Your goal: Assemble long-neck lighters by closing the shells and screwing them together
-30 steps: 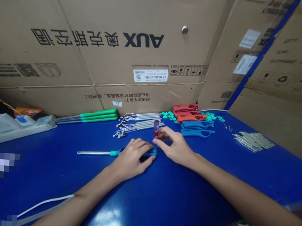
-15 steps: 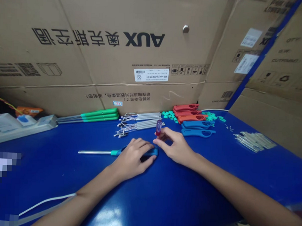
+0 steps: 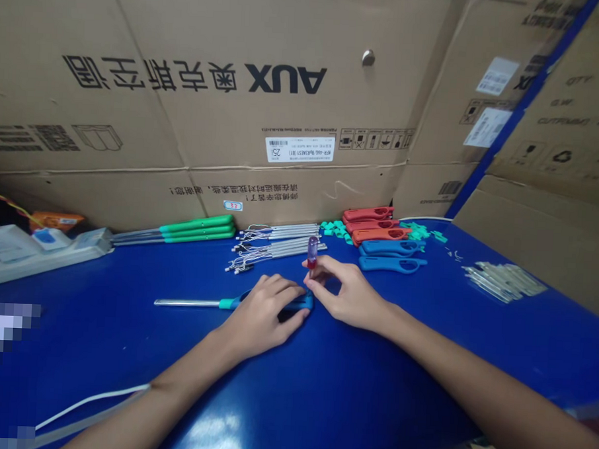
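Brown cardboard (image 3: 160, 119) fills the upper half of the frame (its large lettering is upside down), standing behind a glossy blue tabletop (image 3: 352, 392). A white power strip (image 3: 44, 258) lies at the left edge.

Near the centre, the left hand (image 3: 263, 315) is closed over the handle of a blue-handled tool (image 3: 226, 304), fingers across it and thumb on the near side. That tool lies flat, its metal rod pointing left. The right hand (image 3: 349, 294), just beside it, has thumb and fingers pinched on an upright screwdriver (image 3: 312, 251) at the handle's right end; whether the tip touches is too small to tell.

Green-handled tools (image 3: 200, 230) lie left of centre, with wired metal tubes (image 3: 298, 249) to their right. Red handles (image 3: 369, 214) and blue handles (image 3: 390, 263) sit right of centre, beside small teal pieces (image 3: 336, 229).
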`<state>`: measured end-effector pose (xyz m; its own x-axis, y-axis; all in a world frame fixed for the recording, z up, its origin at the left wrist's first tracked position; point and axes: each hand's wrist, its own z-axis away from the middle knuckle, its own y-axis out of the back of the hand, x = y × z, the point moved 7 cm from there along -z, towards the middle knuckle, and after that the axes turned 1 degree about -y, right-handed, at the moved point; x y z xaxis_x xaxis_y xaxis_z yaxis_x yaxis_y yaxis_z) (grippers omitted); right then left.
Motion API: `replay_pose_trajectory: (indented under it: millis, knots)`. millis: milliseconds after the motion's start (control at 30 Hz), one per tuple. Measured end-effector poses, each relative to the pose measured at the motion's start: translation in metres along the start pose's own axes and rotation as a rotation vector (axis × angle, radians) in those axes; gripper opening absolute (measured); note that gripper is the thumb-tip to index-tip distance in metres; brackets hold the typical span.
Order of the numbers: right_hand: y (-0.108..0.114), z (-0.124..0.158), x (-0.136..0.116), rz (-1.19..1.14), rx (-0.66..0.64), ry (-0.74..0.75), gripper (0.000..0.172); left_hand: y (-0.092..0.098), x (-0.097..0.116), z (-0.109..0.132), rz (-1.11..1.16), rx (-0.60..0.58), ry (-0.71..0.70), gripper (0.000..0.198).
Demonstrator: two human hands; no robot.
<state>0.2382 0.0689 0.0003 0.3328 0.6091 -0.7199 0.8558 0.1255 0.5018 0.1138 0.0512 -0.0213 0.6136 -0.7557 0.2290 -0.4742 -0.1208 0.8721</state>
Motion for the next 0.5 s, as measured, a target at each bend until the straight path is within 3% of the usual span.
replay_pose_trajectory:
  millis: [500]
  knots:
    - [-0.0011,-0.0009,0.0040,-0.024,0.009,-0.002,0.016,-0.0012,-0.0001,-0.0005,-0.003,0.002,0.000,0.022]
